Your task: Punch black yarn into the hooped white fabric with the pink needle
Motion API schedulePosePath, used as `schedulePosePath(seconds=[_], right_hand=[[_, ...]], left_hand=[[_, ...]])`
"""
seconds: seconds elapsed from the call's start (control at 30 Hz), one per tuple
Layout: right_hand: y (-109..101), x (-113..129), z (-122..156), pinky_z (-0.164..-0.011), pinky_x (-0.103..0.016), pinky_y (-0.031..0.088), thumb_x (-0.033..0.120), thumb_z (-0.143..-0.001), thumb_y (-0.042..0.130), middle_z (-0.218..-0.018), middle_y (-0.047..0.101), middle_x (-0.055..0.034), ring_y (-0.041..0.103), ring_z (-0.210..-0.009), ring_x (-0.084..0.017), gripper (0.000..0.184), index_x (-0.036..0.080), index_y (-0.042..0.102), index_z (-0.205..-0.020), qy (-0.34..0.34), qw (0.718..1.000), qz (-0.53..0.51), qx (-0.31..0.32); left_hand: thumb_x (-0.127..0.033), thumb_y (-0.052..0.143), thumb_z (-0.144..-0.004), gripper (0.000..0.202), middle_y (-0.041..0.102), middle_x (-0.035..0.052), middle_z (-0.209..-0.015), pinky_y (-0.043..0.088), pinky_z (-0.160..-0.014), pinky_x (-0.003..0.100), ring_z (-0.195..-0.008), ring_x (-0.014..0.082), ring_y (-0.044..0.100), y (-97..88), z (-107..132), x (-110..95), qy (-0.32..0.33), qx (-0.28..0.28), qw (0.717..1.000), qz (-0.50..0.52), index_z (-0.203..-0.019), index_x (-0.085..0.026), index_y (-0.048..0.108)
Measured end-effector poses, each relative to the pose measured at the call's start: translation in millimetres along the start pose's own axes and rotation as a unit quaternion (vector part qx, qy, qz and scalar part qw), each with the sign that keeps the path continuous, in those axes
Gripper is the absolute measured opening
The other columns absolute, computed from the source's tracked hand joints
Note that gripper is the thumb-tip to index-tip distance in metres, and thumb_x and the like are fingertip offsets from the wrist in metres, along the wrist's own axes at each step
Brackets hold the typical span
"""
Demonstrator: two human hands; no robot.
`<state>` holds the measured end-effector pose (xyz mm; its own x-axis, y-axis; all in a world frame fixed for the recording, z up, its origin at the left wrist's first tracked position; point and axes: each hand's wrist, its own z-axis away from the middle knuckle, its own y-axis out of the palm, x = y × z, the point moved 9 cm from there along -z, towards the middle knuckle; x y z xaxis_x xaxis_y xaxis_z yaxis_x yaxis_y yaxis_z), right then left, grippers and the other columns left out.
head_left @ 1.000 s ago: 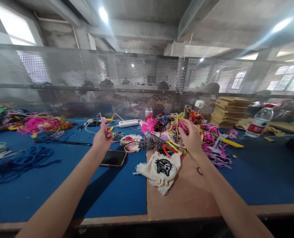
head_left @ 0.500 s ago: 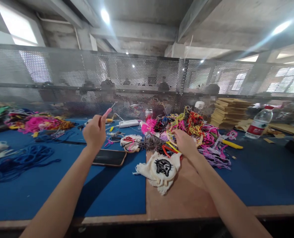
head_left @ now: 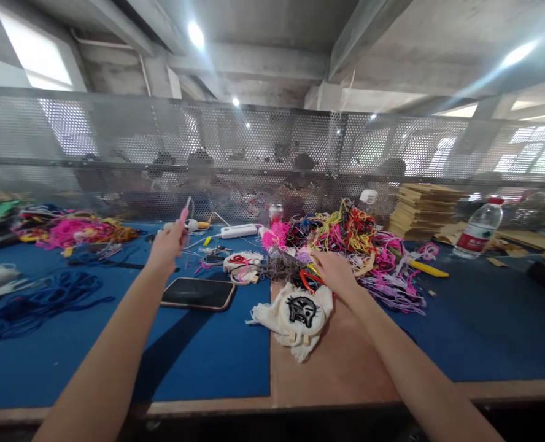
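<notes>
R hand [head_left: 333, 271] has shifted left and nearer, L hand [head_left: 164, 247] left, since prior frame. L fingers curled round slim pink-handled tool [head_left: 185, 213]; R fingers bunched beside curved red-handled tool [head_left: 305, 280], hold can't tell. Round white-cloth hoop w/ black stitched motif [head_left: 302, 312] lies nearer on surface [head_left: 208, 368]. Poss. fault: strands snagging R hand, b/c tangled multicoloured yarn heap [head_left: 346, 230] crowds it.

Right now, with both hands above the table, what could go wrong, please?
The right hand is close to the tangled yarn, so its fingers might catch loose strands. The left hand holds a pink tool and the phone lies near that arm, so a careless drop might scratch the screen. The white cloth lies just below the right wrist and could be dragged.
</notes>
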<state>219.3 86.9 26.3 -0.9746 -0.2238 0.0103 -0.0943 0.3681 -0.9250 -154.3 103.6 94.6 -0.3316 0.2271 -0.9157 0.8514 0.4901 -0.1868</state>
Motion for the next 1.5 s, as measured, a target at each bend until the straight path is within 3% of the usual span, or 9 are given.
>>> schedulePosePath(seconds=[0.1,0.23,0.37,0.5,0.97,1.17,1.3,1.37,1.5], right_hand=[[4,6,1,-0.072,-0.024,0.037,0.029,-0.083,0.045,-0.099,0.06,-0.0067,0.054,-0.094,-0.018,0.02,0.02,0.055,-0.098,-0.005,1.0,-0.015,0.011],[18,8,3,-0.057,-0.024,0.036,0.047,-0.081,0.042,-0.079,0.062,-0.0039,0.058,-0.072,-0.017,0.031,0.02,0.058,-0.078,0.009,0.998,-0.023,0.05],[26,10,6,-0.054,-0.024,0.034,0.06,-0.074,0.044,-0.083,0.061,-0.0057,0.057,-0.07,-0.018,0.043,0.019,0.058,-0.076,0.008,0.997,-0.027,0.07],[25,12,7,-0.055,-0.024,0.033,0.051,-0.073,0.049,-0.087,0.06,-0.0077,0.056,-0.073,-0.018,0.035,0.018,0.057,-0.077,0.011,0.998,-0.023,0.052],[23,3,4,-0.056,-0.025,0.031,0.045,-0.072,0.051,-0.077,0.058,-0.0062,0.054,-0.07,-0.018,0.03,0.016,0.057,-0.071,0.028,0.998,-0.042,0.025],[2,22,6,-0.071,-0.024,0.036,0.035,-0.081,0.047,-0.085,0.059,-0.004,0.052,-0.083,-0.015,0.02,0.018,0.059,-0.08,-0.042,0.992,-0.115,-0.019],[-21,40,9,-0.076,-0.026,0.035,0.032,-0.083,0.046,-0.086,0.06,-0.0034,0.051,-0.082,-0.015,0.019,0.018,0.059,-0.086,-0.097,0.947,-0.294,-0.081],[-17,41,6,-0.072,-0.026,0.036,0.038,-0.081,0.048,-0.083,0.06,-0.0027,0.052,-0.077,-0.015,0.024,0.018,0.059,-0.086,-0.069,0.904,-0.419,-0.053],[14,42,5,-0.057,-0.024,0.035,0.053,-0.075,0.048,-0.069,0.058,-0.0008,0.05,-0.061,-0.011,0.04,0.016,0.061,-0.084,0.058,0.741,-0.664,0.082]], left_hand=[[-0.038,0.034,-0.085,0.037,0.032,-0.0047,-0.044,0.016,-0.036,0.021,-0.033,0.0065,0.02,49.5,12,28,-0.133,0.179,0.972,0.069,-0.053,-0.019,0.037],[-0.05,0.039,-0.079,0.04,0.051,0.0021,-0.052,0.011,-0.035,0.02,-0.031,0.0054,0.023,76.8,27,37,-0.134,0.203,0.968,0.056,-0.055,-0.019,0.04],[-0.034,0.073,-0.052,0.031,0.052,-0.0011,-0.051,0.024,-0.041,0.021,-0.044,0.0109,0.041,106.0,50,27,-0.007,0.252,0.966,-0.063,-0.057,-0.018,0.047],[-0.033,0.063,-0.062,0.024,0.059,0.0009,-0.07,0.034,-0.056,0.024,-0.061,0.0163,0.051,142.3,86,13,0.203,0.338,0.89,-0.23,-0.07,-0.019,0.046],[-0.033,0.055,-0.071,0.02,0.057,-0.0007,-0.071,0.033,-0.057,0.025,-0.062,0.0161,0.051,153.3,93,22,0.223,0.338,0.868,-0.288,-0.072,-0.02,0.04],[-0.04,0.041,-0.081,0.024,0.048,-0.0019,-0.061,0.029,-0.056,0.025,-0.06,0.0161,0.046,146.8,94,7,0.236,0.297,0.876,-0.298,-0.068,-0.021,0.036],[-0.042,0.035,-0.084,0.026,0.048,-0.0014,-0.061,0.025,-0.052,0.024,-0.055,0.0153,0.044,147.9,107,-3,0.278,0.293,0.848,-0.343,-0.069,-0.021,0.039],[-0.041,0.035,-0.084,0.025,0.05,-0.001,-0.062,0.023,-0.05,0.024,-0.054,0.0153,0.045,150.3,115,-5,0.298,0.302,0.831,-0.359,-0.071,-0.021,0.04],[-0.038,0.036,-0.084,0.022,0.052,-0.0006,-0.063,0.021,-0.049,0.023,-0.054,0.0153,0.046,154.4,125,-8,0.328,0.326,0.806,-0.37,-0.072,-0.021,0.042]])
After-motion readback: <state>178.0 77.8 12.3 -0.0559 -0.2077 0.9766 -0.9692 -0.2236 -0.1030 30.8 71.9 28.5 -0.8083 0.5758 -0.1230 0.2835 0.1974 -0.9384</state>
